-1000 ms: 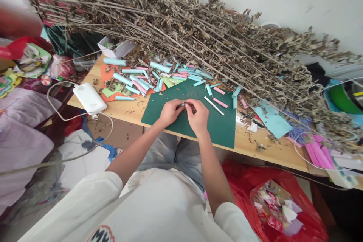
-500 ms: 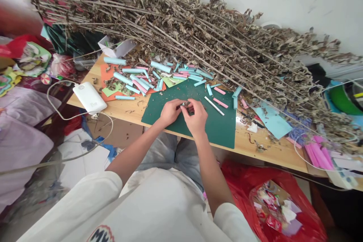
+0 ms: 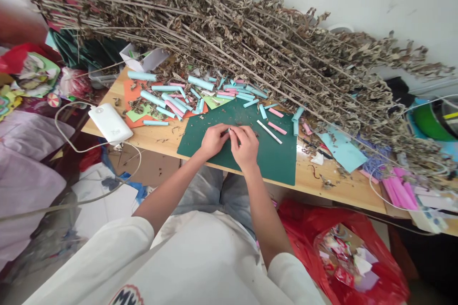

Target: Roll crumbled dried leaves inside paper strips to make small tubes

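Observation:
Over the green cutting mat [image 3: 275,162], my left hand [image 3: 213,140] and my right hand [image 3: 245,146] meet at the fingertips. Both are closed in a pinch around something small. Only a pale speck shows between the fingers; the rest is hidden. To the right of my right hand, a thin white paper tube [image 3: 269,132] lies on the mat. A pink paper roll [image 3: 276,127] is just beyond it. Many light blue paper rolls [image 3: 152,98] and some pink ones are heaped behind and left of my hands, among dried leaf crumbs.
Bundled dried leafy stalks [image 3: 214,33] stretch across the back of the wooden table [image 3: 168,145]. A white power bank [image 3: 110,123] with a cable sits at the left edge. At right lies a blue paper sheet [image 3: 342,148]. Below stands a red rubbish bag [image 3: 304,233].
My fingertips have drawn closer together, and the brownish dried bits that showed between them are now hidden. The view has shifted slightly; the things on the table lie as before.

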A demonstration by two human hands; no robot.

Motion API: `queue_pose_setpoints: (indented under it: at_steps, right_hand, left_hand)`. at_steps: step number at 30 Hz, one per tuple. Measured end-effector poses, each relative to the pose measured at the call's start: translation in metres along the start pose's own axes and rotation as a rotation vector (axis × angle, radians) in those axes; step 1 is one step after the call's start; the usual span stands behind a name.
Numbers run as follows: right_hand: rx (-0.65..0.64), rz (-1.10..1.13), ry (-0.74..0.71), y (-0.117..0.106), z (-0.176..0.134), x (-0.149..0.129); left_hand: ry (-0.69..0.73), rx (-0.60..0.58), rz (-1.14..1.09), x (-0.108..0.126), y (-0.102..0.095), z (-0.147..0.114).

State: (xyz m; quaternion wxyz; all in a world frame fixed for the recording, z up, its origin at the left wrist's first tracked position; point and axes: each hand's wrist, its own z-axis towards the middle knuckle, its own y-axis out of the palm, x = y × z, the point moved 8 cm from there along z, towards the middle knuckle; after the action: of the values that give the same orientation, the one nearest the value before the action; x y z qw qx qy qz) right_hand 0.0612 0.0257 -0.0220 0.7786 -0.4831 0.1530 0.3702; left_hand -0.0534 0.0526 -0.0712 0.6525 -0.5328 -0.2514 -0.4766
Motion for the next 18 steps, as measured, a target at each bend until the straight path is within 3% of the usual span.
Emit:
queue_pose_setpoints:
  at_steps: [5,7,12,18]
  right_hand:
    - [0.068,-0.139,0.129,-0.020,-0.007,0.035]
    - [0.028,-0.215,0.155,-0.024,-0.008,0.044]
    - [-0.173,-0.262,0.068,-0.009,-0.006,0.033]
    - [-0.281,-0.313,0.020,0.014,0.000,0.026]
  left_hand:
    - [-0.035,0.026,0.034,-0.002,0.000,0.000]
    - [-0.053,0.036,0.085,-0.002,-0.001,0.001]
    - [-0.062,0.031,0.130,-0.002,-0.001,0.001]
    - [-0.065,0.035,0.123,-0.001,-0.001,0.001]
